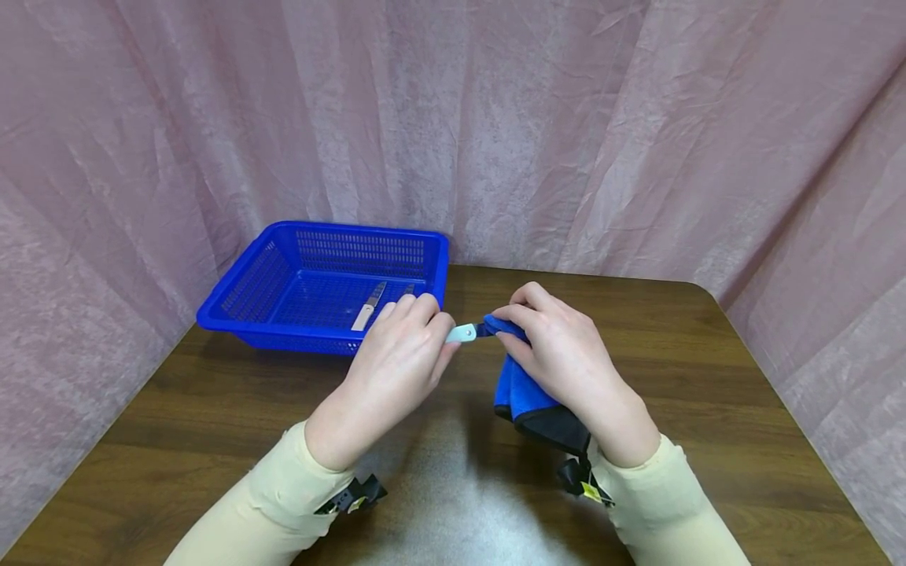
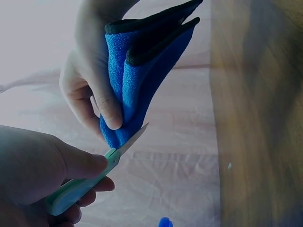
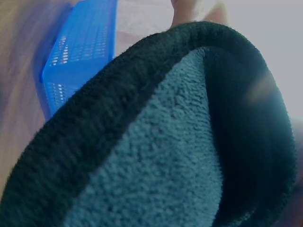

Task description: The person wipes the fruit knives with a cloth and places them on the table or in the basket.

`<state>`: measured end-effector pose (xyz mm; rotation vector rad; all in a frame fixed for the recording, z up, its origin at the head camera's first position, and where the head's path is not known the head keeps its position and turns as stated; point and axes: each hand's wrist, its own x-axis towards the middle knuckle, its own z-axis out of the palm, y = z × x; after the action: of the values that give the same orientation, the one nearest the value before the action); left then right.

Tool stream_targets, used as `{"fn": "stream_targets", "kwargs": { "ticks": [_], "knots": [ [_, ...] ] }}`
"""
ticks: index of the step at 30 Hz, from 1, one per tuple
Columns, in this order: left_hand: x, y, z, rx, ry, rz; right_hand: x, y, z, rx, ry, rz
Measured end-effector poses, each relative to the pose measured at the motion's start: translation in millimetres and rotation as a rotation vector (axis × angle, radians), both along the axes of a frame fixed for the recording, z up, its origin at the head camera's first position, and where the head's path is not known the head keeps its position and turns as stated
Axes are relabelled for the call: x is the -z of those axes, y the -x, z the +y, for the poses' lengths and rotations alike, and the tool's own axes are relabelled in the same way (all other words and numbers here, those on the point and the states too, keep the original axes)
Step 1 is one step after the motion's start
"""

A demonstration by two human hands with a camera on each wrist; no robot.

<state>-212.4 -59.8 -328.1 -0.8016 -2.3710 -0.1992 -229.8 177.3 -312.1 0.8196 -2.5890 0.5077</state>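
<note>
My left hand (image 1: 403, 346) grips a knife by its mint-green handle (image 1: 462, 333), with the blade pointing right. In the left wrist view the blade (image 2: 134, 139) lies against the folded end of a blue cloth (image 2: 142, 90) edged in black. My right hand (image 1: 559, 346) pinches that cloth between thumb and fingers, close to the blade; the rest of the cloth hangs below the palm. Filling most of the right wrist view, the cloth's dark edging (image 3: 94, 123) hides the right fingers there.
A blue plastic basket (image 1: 258, 326) stands at the back left of the brown wooden table (image 1: 708, 377). Inside it lies a knife with a pale handle (image 1: 363, 317); another blade (image 1: 408, 289) shows partly behind my left hand. A pink curtain (image 1: 495, 134) hangs behind the table.
</note>
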Motion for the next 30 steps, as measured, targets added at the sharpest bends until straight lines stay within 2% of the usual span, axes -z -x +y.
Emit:
{"fn": "stream_targets", "kwargs": {
  "ticks": [20, 30],
  "knots": [
    [-1.7, 0.7, -3.1, -0.027, -0.037, -0.024, -2.2, 6.5, 13, 0.042, 0.015, -0.026],
    [-2.8, 1.4, -4.2, -0.032, -0.062, -0.003, -2.6, 9.0, 16, 0.07, 0.009, -0.039]
  ]
}}
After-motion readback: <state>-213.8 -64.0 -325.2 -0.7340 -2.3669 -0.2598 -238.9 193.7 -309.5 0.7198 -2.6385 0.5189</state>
